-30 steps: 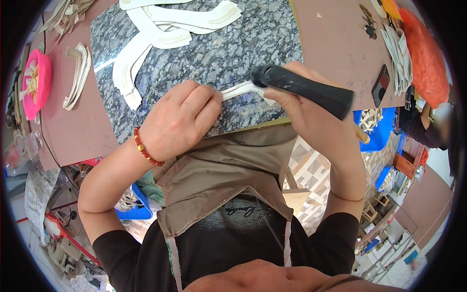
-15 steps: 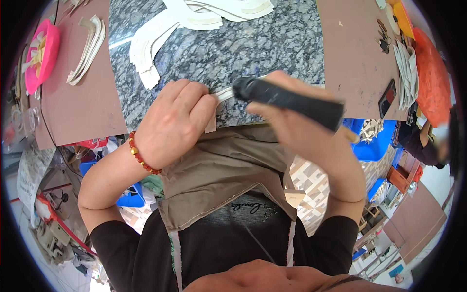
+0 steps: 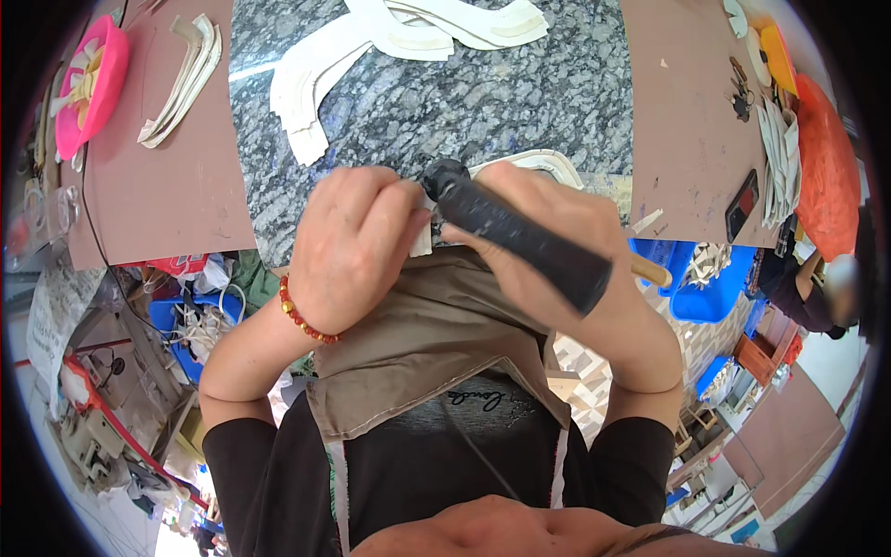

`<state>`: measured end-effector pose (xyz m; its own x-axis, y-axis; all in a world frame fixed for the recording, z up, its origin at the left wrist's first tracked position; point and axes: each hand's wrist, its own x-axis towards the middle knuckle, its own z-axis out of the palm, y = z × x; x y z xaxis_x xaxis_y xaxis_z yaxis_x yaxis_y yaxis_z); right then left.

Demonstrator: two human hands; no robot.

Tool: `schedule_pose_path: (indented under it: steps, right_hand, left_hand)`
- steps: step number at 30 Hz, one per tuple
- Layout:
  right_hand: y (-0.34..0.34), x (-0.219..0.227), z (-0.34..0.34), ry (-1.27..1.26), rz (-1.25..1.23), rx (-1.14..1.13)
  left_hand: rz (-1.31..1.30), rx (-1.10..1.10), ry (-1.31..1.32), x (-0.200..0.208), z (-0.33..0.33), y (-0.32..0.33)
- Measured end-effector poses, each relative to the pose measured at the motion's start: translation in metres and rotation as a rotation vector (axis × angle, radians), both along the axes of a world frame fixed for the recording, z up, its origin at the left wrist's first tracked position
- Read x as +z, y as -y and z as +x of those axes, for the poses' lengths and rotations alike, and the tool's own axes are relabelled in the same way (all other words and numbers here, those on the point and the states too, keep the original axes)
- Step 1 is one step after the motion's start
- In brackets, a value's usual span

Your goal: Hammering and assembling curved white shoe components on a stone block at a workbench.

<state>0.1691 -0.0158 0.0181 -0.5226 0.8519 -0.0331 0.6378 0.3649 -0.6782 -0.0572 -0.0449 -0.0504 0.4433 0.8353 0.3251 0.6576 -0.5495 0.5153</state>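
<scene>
Head view, current state. The right hand (image 3: 566,251) is closed around a black-handled tool (image 3: 520,243). The handle runs diagonally from the lower right up to a rounded black end near the middle of the grey granite slab's (image 3: 445,102) near edge. The left hand (image 3: 357,246) is curled, fingers bent down, pressing on a curved white cut piece (image 3: 548,163), most of which is covered by both hands. Only an arc of the piece shows above the right knuckles, plus a small white corner below the left fingers at the slab edge. The working tip of the tool is hidden between the hands, so contact with the piece cannot be confirmed.

Head view, change over the last second. The tool handle, earlier lying nearly level and pointing right, now stands steeper, and its rounded end has moved toward the left hand. The hands have closed together, and the white strip formerly visible between them is now mostly hidden. This suggests that the tool is being worked along the edge of the piece, with the left hand clamping it to the slab.

Head view, surroundings. More white curved pieces (image 3: 371,56) lie at the far side of the slab. A stack of similar pieces (image 3: 181,79) rests on the brown table (image 3: 158,195) to the left, near a pink bowl (image 3: 79,84). A red bead bracelet (image 3: 302,320) sits on the left wrist.
</scene>
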Motion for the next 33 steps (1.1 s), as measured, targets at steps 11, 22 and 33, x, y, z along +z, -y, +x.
schedule_pose_path:
  steps: [11,22,33]
  right_hand:
    - [0.018,0.0,0.016,0.036,0.015,-0.116]
    - [0.014,0.001,0.016,-0.022,-0.041,-0.162]
    - [0.008,0.004,0.007,-0.014,-0.007,-0.137]
  left_hand:
    - [-0.054,-0.257,0.074,-0.005,-0.003,-0.046]
    - [-0.015,-0.247,0.155,-0.008,-0.014,-0.033]
    - [0.133,-0.299,-0.066,0.001,-0.011,-0.028]
